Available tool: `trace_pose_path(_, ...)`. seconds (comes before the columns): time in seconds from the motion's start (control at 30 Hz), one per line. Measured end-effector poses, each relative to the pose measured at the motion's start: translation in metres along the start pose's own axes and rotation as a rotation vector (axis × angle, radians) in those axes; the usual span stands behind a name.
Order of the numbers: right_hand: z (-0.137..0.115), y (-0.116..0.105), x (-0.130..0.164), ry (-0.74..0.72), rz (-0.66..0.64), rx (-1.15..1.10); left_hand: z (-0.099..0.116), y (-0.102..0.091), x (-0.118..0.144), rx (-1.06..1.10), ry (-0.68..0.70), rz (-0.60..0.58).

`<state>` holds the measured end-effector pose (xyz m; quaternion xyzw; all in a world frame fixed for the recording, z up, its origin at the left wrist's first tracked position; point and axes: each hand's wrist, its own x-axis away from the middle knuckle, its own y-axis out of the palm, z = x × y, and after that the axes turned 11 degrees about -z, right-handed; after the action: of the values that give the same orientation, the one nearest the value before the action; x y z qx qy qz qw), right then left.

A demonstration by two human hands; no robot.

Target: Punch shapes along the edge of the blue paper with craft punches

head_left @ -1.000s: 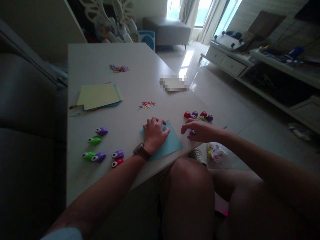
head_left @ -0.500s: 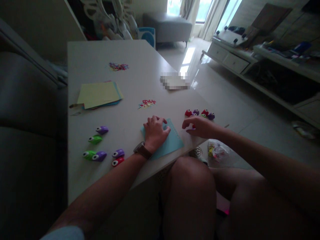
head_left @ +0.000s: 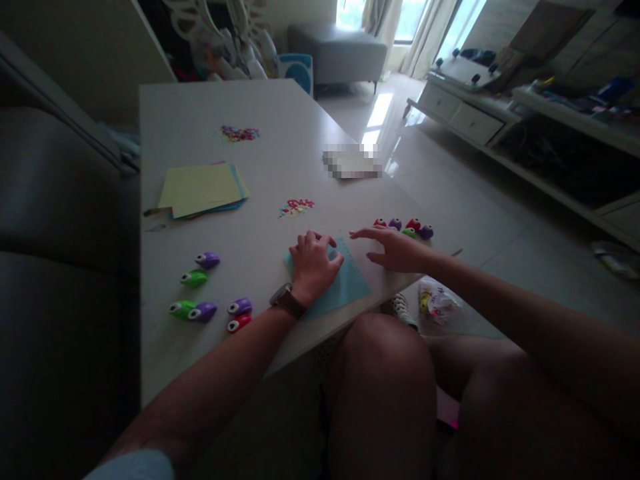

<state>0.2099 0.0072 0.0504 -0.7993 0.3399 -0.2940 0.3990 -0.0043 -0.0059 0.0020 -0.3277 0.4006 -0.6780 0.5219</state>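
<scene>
A light blue sheet of paper [head_left: 345, 290] lies at the table's near edge, with a row of small notches along its right side. My left hand [head_left: 315, 267], wearing a wristwatch [head_left: 289, 300], rests on the sheet, fingers bent and thumb apart from the index finger. Just right of the paper, my right hand [head_left: 393, 249] hovers with fingers stretched out and nothing visible in them. Behind it sits a cluster of red, purple and green craft punches [head_left: 413, 228], partly covered by the hand. More craft punches [head_left: 194, 279] stand in pairs on the left.
Stacked coloured paper [head_left: 200, 190] lies on the left of the white table [head_left: 280, 107]. Small piles of paper cut-outs [head_left: 299, 207] lie beyond my left hand and farther back. A blurred pale item [head_left: 353, 163] is near the right edge. My knees are below the table edge.
My right hand has moved slightly left and its fingers have straightened towards the paper's edge. The red spot under that hand is out of sight. My left hand stays on the paper.
</scene>
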Motion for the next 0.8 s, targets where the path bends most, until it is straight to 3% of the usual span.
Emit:
trace_pose_path(0.17, -0.003, 0.0, -0.006, 0.108, 0.055, 0.026, 0.001, 0.0, 0.0, -0.002, -0.015, -0.007)
trace_pose_path(0.37, 0.002, 0.004, -0.022, 0.093, 0.063, 0.125, 0.0, 0.0, 0.0, -0.002, 0.001, -0.002)
trace_pose_path(0.63, 0.008, -0.006, -0.076, 0.141, 0.05, 0.219, 0.0, 0.0, 0.001, 0.017, -0.004, -0.007)
trace_pose_path(0.8, 0.005, -0.01, -0.11, 0.068, -0.027, 0.183, 0.001, -0.001, 0.001, 0.026, 0.0, -0.007)
